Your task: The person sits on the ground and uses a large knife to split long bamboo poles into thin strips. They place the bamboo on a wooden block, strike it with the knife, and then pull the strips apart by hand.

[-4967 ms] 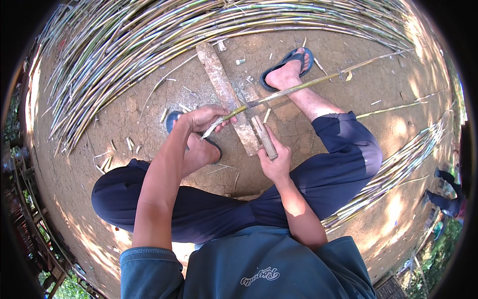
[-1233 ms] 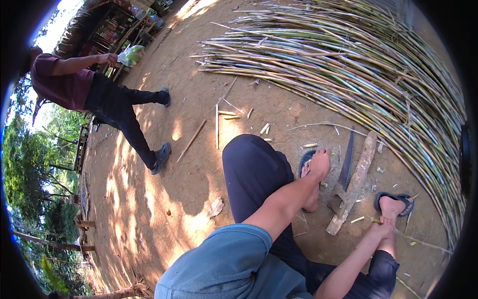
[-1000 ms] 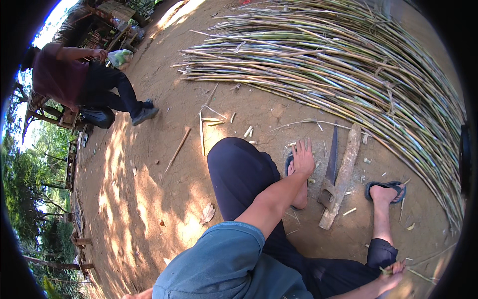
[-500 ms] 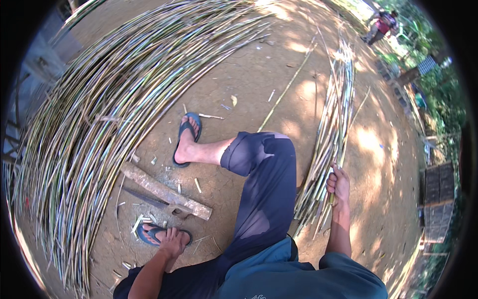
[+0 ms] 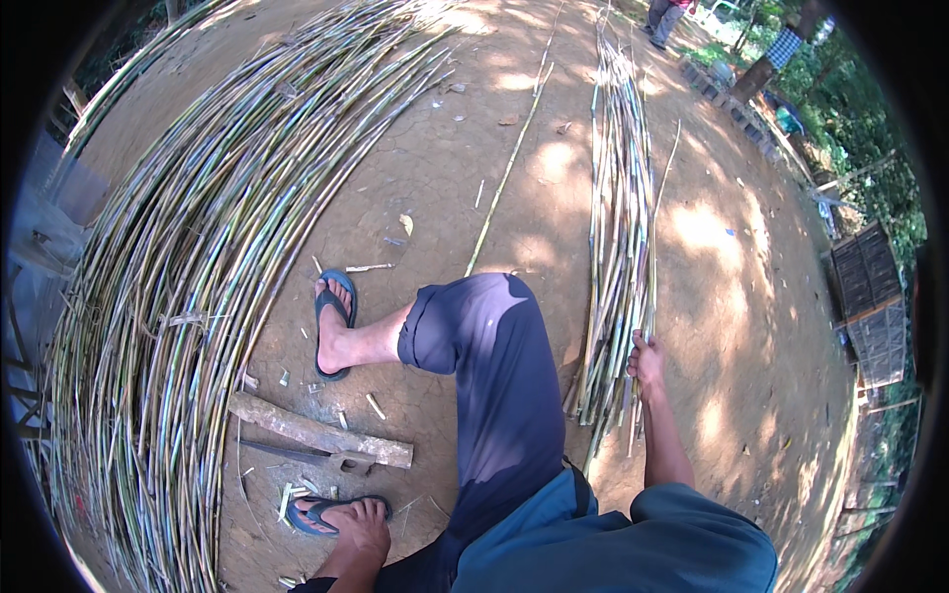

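My left hand (image 5: pixel 363 534) lies over the sandaled foot (image 5: pixel 331 514) at the lower left, its fingers stretched and holding nothing. At the right, my right hand (image 5: pixel 647 361) is closed at the near right edge of a long bundle of thin bamboo poles (image 5: pixel 615 227). Its fingers curl toward the poles, and what sits inside them is hidden. A single thin stick (image 5: pixel 667 183) angles away from the bundle, its lower end running down toward this hand. Near my left hand, a handsaw (image 5: pixel 306 455) with a dark blade lies against a rough length of wood (image 5: pixel 316 430).
A large heap of bamboo poles (image 5: pixel 198 277) covers the ground at the left. One lone pole (image 5: pixel 504 183) lies beyond my raised knee. Short bamboo offcuts (image 5: pixel 376 405) are scattered around the saw. A person (image 5: pixel 660 20) stands far off, close to a low block edging (image 5: pixel 727 104).
The view has shifted, with the bundle now further left in the picture. My right hand stays closed beside the poles; the pole end that showed below its fingers is no longer visible there.
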Motion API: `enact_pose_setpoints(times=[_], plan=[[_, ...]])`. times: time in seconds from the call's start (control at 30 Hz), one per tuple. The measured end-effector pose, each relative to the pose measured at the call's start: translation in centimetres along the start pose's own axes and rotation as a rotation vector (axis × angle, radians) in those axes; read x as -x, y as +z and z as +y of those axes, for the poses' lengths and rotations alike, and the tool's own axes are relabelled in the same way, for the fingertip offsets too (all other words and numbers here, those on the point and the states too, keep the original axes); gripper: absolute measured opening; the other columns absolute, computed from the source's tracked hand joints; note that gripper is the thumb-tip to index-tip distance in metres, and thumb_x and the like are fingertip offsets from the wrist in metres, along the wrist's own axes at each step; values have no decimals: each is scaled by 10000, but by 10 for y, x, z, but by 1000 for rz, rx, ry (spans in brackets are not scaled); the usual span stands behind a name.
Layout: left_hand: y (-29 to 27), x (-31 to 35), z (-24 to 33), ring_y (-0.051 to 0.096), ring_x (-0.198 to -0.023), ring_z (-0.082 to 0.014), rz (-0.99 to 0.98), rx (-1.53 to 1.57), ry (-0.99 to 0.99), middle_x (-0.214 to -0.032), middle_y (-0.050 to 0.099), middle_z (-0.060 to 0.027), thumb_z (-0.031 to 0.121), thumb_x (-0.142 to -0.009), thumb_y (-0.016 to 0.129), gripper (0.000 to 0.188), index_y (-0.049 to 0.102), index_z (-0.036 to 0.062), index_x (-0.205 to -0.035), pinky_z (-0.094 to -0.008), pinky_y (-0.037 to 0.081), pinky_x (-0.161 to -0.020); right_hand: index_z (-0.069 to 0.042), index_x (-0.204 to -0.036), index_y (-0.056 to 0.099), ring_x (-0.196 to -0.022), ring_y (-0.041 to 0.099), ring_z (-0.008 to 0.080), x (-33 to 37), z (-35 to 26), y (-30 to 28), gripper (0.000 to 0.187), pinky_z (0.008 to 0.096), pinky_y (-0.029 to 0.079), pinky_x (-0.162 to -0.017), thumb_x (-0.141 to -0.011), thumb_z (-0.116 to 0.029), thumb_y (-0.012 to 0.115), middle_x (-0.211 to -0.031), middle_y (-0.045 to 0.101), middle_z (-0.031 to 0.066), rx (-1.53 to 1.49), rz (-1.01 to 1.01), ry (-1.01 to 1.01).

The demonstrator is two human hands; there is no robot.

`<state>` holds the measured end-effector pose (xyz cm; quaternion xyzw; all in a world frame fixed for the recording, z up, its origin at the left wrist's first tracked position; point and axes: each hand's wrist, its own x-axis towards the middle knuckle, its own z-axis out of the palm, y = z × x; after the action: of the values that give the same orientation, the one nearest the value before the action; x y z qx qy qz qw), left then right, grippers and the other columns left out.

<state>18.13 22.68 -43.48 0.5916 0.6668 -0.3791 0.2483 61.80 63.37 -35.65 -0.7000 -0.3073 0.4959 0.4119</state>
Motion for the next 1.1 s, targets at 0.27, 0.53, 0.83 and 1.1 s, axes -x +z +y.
enact_pose_setpoints(times=[0.27, 0.53, 0.83, 1.1], plan=[[8, -16, 15, 375, -1243, -347, -39, 63, -58, -1320, 408, -140, 330, -921, 480, 489, 395, 95, -1342, -709, 225, -1007, -98, -1063, 566, -396, 285, 37, -17, 17, 1, 126, 219, 222, -343, -941, -110, 533, -566, 348, -78, -199, -109, -73], [2, -10, 6, 375, -1238, -341, -34, 55, -39, -1287, 410, -135, 318, -909, 511, 479, 400, 105, -1324, -604, 277, -1022, -107, -1113, 537, -390, 271, 36, -13, 14, 18, 176, 215, 202, -330, -944, -91, 494, -557, 321, -78, -225, -66, -100], [-7, -12, 17, 363, -1271, -330, -37, 85, -82, -1311, 414, -150, 288, -885, 504, 519, 401, 57, -1338, -563, 279, -1023, -119, -1041, 571, -399, 324, 57, -68, -16, 8, 146, 236, 251, -337, -918, -74, 506, -569, 399, -56, -75, 79, -98], [-5, -12, 14, 366, -1265, -332, 9, 98, -86, -1308, 419, -140, 301, -892, 488, 517, 398, 63, -1342, -589, 263, -1029, -92, -920, 561, -413, 406, 104, -160, -2, -22, 111, 292, 319, -341, -956, -198, 566, -569, 454, -17, 64, 127, -16]])
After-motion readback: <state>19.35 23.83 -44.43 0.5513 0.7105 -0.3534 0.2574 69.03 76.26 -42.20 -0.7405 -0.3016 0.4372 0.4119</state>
